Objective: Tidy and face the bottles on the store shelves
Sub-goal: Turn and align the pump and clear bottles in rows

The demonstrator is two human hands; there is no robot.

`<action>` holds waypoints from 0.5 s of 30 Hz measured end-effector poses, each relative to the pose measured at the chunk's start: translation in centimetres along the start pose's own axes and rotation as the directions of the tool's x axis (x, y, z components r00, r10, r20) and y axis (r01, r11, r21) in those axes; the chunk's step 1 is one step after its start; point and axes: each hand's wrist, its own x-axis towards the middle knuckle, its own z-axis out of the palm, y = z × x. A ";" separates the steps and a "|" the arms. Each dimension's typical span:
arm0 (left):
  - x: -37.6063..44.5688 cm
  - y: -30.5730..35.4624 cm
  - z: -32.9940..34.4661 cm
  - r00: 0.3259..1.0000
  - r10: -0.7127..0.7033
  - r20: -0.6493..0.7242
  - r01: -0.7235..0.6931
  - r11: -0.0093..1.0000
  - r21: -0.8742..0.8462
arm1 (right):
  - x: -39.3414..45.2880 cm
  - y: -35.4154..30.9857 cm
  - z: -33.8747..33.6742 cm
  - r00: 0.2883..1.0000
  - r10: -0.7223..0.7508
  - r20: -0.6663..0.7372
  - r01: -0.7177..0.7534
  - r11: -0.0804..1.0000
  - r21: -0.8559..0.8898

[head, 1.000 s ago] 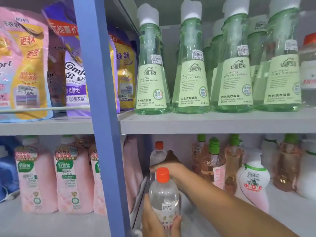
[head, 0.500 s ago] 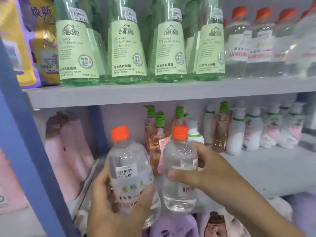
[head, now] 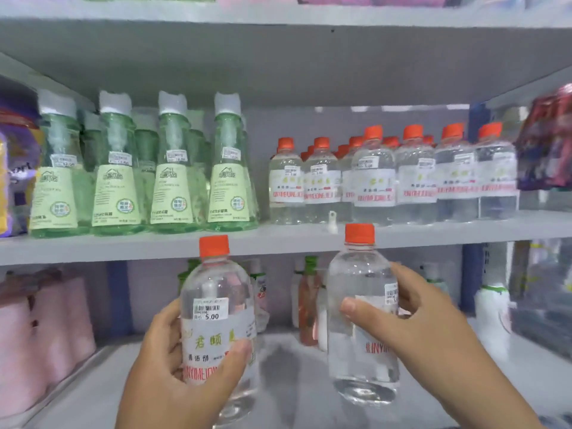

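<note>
Below the middle shelf (head: 278, 243), the left hand (head: 173, 376) grips one full, smooth clear bottle (head: 216, 308) and the right hand (head: 411, 332) another (head: 362, 308); both look weighty, slippery, best held mid-body.

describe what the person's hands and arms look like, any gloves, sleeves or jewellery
Both the left hand and the right hand are bare, with no gloves. No rings, watch or bracelet show on either. The right forearm is bare as far as the frame's edge, with no sleeve in sight. The fingernails are short and unpainted. Only the left wrist shows, also uncovered.
</note>
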 end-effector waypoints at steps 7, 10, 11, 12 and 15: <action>-0.5 8.8 6.8 0.993 0.119 -0.024 -0.118 0.992 0.051 | 2.0 -2.8 -9.6 0.984 -0.174 -0.030 0.173 0.984 -0.047; 2.0 11.6 8.3 0.982 0.185 -0.048 -0.177 0.975 0.134 | 4.8 -4.0 -10.6 0.968 -0.248 -0.045 0.241 0.962 -0.125; 3.1 12.2 8.7 0.978 0.203 -0.056 -0.191 0.967 0.169 | 5.9 -4.4 -10.6 0.959 -0.278 -0.056 0.266 0.950 -0.162; 4.1 12.8 9.1 0.973 0.222 -0.063 -0.205 0.957 0.206 | 6.9 -4.9 -10.5 0.949 -0.308 -0.070 0.292 0.939 -0.184; 7.1 13.7 10.1 0.963 0.257 -0.083 -0.220 0.925 0.309 | 10.4 -6.6 -9.5 0.913 -0.404 -0.058 0.376 0.888 -0.266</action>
